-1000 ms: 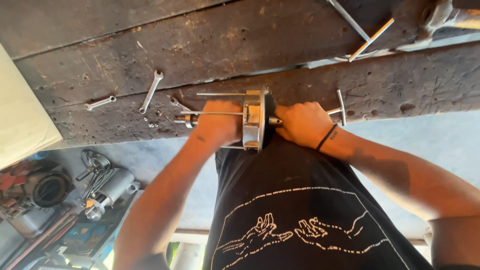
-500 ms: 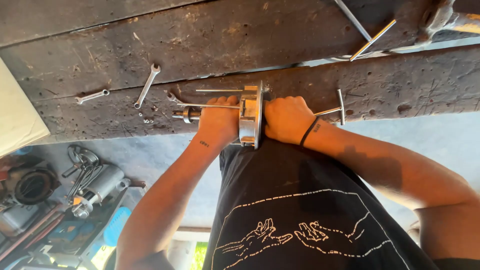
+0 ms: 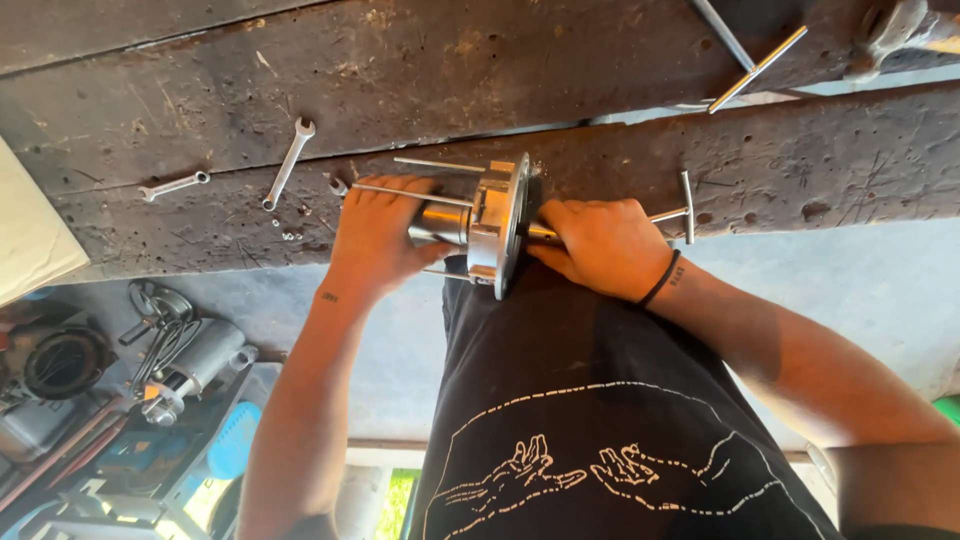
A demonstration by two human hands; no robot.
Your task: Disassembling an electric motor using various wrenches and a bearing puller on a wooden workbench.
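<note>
Head view, left to right: two wrenches (image 3: 288, 162) lie on the dark wooden bench (image 3: 600, 60) at upper left. At centre, the left hand (image 3: 375, 238) wraps closed around the metal flanged assembly (image 3: 497, 222) resting at the bench edge. The right hand (image 3: 600, 245) grips closed around its T-handle shaft (image 3: 672, 212).

No packages, labels, signs or screens anywhere in view. Only bare metal and timber (nothing wrapped or printed).
</note>
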